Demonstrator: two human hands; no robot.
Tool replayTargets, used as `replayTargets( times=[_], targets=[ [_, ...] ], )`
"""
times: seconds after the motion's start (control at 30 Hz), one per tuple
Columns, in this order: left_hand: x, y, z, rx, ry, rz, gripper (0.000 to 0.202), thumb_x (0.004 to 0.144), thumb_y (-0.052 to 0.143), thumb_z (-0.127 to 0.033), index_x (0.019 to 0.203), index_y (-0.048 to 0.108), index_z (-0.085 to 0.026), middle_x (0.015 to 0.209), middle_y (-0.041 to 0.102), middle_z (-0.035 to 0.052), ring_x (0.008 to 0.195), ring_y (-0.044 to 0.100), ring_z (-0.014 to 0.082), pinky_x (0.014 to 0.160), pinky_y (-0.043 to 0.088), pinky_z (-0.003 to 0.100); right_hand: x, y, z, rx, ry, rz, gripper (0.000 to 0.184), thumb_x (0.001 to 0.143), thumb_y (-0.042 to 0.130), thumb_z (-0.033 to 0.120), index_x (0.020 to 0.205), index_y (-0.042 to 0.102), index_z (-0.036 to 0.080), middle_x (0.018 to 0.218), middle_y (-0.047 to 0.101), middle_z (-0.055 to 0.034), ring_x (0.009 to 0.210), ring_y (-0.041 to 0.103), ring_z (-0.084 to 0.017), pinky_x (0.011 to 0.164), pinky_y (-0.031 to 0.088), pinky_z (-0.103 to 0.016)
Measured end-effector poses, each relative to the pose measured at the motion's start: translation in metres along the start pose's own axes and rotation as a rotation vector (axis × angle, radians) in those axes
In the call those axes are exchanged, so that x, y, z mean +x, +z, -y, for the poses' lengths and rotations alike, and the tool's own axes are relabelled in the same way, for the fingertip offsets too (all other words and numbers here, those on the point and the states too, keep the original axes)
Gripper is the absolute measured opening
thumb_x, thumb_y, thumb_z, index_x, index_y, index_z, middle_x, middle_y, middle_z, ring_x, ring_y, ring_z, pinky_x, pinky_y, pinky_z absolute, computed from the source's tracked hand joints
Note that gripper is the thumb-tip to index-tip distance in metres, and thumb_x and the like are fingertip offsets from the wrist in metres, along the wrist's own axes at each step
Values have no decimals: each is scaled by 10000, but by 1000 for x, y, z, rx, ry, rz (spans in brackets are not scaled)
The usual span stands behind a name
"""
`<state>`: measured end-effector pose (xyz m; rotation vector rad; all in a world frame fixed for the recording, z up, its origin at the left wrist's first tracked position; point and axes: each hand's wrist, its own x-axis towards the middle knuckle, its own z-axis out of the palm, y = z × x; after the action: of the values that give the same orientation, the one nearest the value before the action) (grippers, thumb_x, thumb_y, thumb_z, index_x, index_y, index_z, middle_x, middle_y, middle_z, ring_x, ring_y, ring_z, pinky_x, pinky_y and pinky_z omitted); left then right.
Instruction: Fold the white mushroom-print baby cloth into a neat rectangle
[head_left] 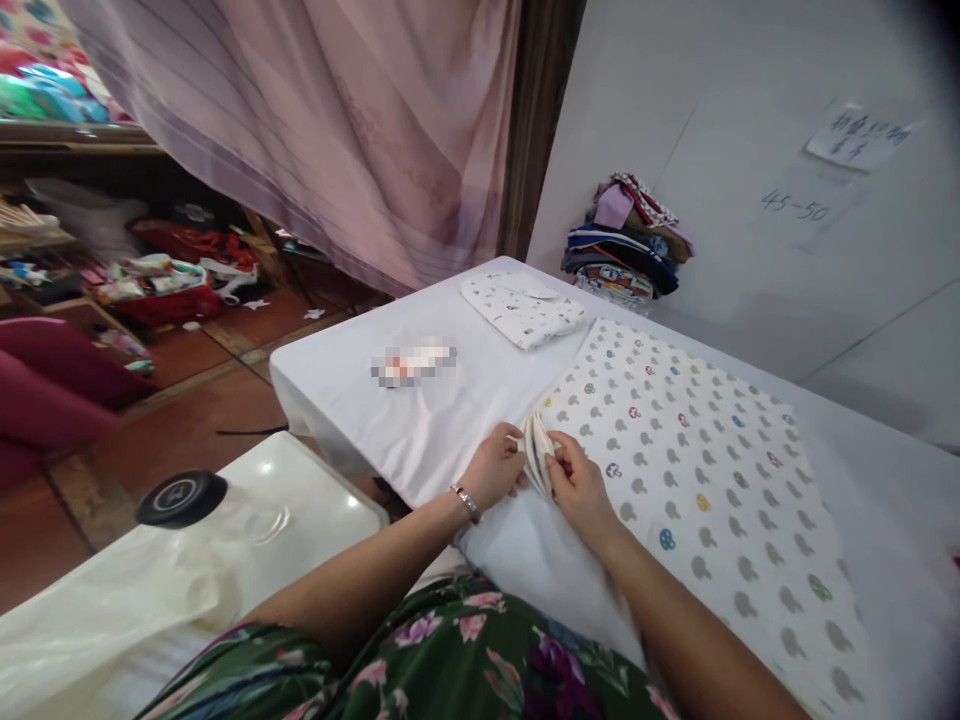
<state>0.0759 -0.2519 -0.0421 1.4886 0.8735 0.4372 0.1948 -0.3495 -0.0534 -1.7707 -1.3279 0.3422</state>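
Observation:
A white printed cloth (682,450) with grey and coloured round-eared shapes lies spread flat on the table. My left hand (495,465), a bracelet on its wrist, pinches the cloth's near left corner. Close beside it, my right hand (577,485) grips the same edge between thumb and fingers. Between the hands the edge stands up, and its layers part to show a narrow dark gap. Farther back lies a folded white cloth (525,308) with small dark prints, just short of the spread one. A blurred-out small item (416,360) rests to the left.
The table (337,400) wears a white cover. Against the wall is a stack of folded fabrics (626,240). At left stands a plastic-covered pale surface (300,500) with a black round object (182,498). A pink curtain (360,130) hangs behind; a pink chair (52,390) stands far left.

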Motion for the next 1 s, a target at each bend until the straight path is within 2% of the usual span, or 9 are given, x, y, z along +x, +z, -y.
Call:
replayTargets(
  times=[0.07,0.17,0.37,0.43,0.53,0.63,0.83,1.0],
  targets=[
    [2,0,2,47,2,4,146,769,522,-238,882,456,-174,601,519,-54,414,552,75,318,361,124,0,0,-1,5,-1,-3,296,864,404,282,1126,500,182,631,472,30,550,467,-108,523,375,-212],
    [6,0,3,132,4,13,199,749,566,-327,846,475,-179,553,505,-63,386,527,72,307,317,123,0,0,-2,18,-1,-7,289,861,404,289,1110,505,183,638,470,30,557,474,-108,523,378,-209],
    [6,-1,-2,273,58,40,103,723,537,-280,707,502,-184,438,487,-71,356,480,75,362,338,158,0,0,-1,12,19,8,330,846,414,277,1160,449,179,665,493,29,571,490,-112,545,388,-218],
    [6,-2,-4,223,-8,52,86,726,503,-248,673,474,-186,403,488,-63,343,465,86,351,334,167,0,0,0,15,19,-1,345,849,412,283,1176,431,177,663,493,31,561,488,-111,548,391,-222],
    [6,-6,-4,81,-79,69,87,720,481,-212,652,433,-188,417,517,-39,396,522,110,357,363,171,0,-1,4,15,16,-29,362,853,406,290,1196,408,177,671,501,30,556,490,-110,551,394,-225],
    [5,-7,-2,1,-51,80,103,723,496,-216,652,430,-181,441,527,-30,445,556,116,377,389,171,-1,-2,8,-27,-3,-23,388,844,413,291,1215,390,178,667,507,33,550,493,-112,545,390,-227],
    [1,-4,0,-31,30,40,127,726,525,-228,644,444,-175,441,515,-47,383,482,78,373,391,171,-1,2,13,-147,-13,68,467,835,459,342,1260,362,175,721,551,20,603,539,-127,575,405,-241],
    [0,-1,0,-33,60,-1,121,719,532,-220,634,456,-179,444,513,-56,399,492,78,378,397,171,-2,4,10,-140,27,54,502,789,523,357,1230,366,175,718,563,26,615,546,-134,576,403,-244]
  ],
)
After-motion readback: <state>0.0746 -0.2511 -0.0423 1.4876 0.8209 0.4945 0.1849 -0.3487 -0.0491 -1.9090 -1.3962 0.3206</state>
